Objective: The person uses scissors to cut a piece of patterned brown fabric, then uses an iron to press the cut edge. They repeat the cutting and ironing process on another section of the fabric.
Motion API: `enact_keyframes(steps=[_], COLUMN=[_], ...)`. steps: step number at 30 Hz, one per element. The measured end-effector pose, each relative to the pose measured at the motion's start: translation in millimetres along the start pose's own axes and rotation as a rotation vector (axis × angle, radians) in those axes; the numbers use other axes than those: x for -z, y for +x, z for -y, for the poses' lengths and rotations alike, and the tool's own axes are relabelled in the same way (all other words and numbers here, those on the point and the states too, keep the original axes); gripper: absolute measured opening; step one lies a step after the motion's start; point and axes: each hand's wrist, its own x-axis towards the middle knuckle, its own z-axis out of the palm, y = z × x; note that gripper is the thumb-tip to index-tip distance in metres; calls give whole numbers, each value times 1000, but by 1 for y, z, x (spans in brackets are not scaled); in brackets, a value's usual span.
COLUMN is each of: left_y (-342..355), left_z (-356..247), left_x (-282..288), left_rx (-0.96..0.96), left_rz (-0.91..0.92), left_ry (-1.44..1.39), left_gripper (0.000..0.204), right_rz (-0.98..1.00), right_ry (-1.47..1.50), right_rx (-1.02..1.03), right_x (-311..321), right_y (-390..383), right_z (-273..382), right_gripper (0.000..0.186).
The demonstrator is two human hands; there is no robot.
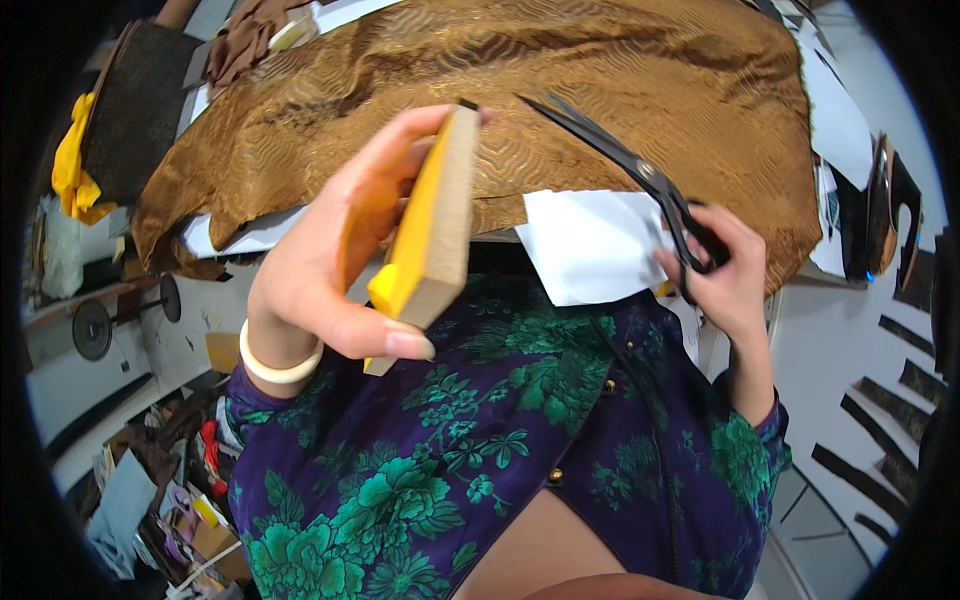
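Observation:
Raised in front of my body, my left hand (pixel 305 265) is closed round a small flat box or block (pixel 450 215) with a yellow face and grey, cardboard-like sides. I cannot make out exactly what it is. My right hand (pixel 728 268) grips black-handled scissors (pixel 632 160), whose blades point up and to the left and look slightly parted. The same hand also pinches a white sheet or small stack of paper (pixel 590 248) below the blades. Under both hands' far side lies brown-gold patterned fabric (pixel 650 95), its near edge uneven.
An iron (pixel 880 205) stands at the far right, beside white paper (pixel 838 120). Dark fabric strips (pixel 880 410) lie on the pale surface at right. Yellow cloth (pixel 75 165) hangs at upper left, brown cloth (pixel 245 45) lies at the back, and assorted materials (pixel 125 520) crowd the lower left.

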Motion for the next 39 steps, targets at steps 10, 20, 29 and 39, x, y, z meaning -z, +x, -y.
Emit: enact_keyframes(steps=[10, 20, 29, 39], left_y=[-6, -22, -35, -5], left_z=[8, 25, 17, 15], left_x=[11, 14, 16, 1], left_rx=[-160, -350, -351, -522], left_rz=[-161, -407, -526, -352], left_ry=[287, 276, 274, 970], left_gripper=[130, 129, 130, 122], right_rz=[-65, 444, 851, 54], right_ry=[-471, 540, 944, 796], right_rx=[264, 343, 433, 247], right_x=[22, -92, -118, -102], right_y=[83, 41, 63, 80], right_z=[-74, 10, 52, 47], right_gripper=[42, 46, 30, 30])
